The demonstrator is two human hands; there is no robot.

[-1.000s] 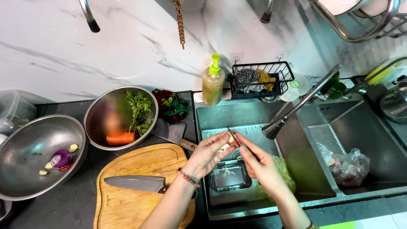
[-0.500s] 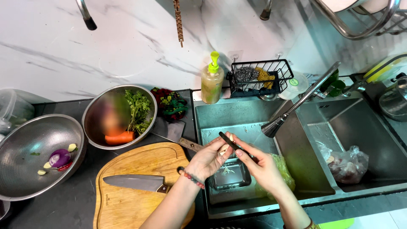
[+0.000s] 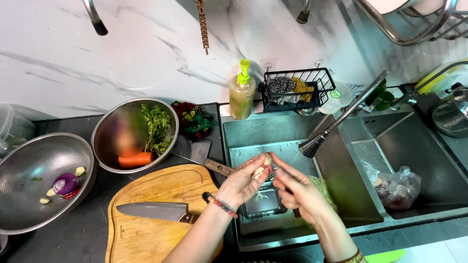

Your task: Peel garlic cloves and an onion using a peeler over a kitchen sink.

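Both my hands are over the left basin of the steel sink [image 3: 243,131]. My left hand [image 3: 243,184], with a bead bracelet at the wrist, pinches a pale garlic clove [image 3: 264,160] at its fingertips. My right hand [image 3: 298,191] is close beside it, thumb and forefinger touching the clove. A dark handle of a small knife [image 3: 295,213] sticks out below its palm. A small strainer basket [image 3: 263,204] sits in the basin under the hands.
A wooden cutting board [image 3: 156,187] carries a large knife [image 3: 151,211]; a cleaver [image 3: 197,152] lies behind it. A steel bowl [image 3: 105,141] holds herbs and a carrot, and a colander [image 3: 29,195] holds onion and garlic. Faucet [image 3: 341,114], soap bottle [image 3: 242,95], scrubber rack [image 3: 297,90] and bagged food [image 3: 399,187] are right.
The small knife's blade, raised between my hands before, is now tucked under my right hand. My right fingers have closed in on the clove held by my left hand.
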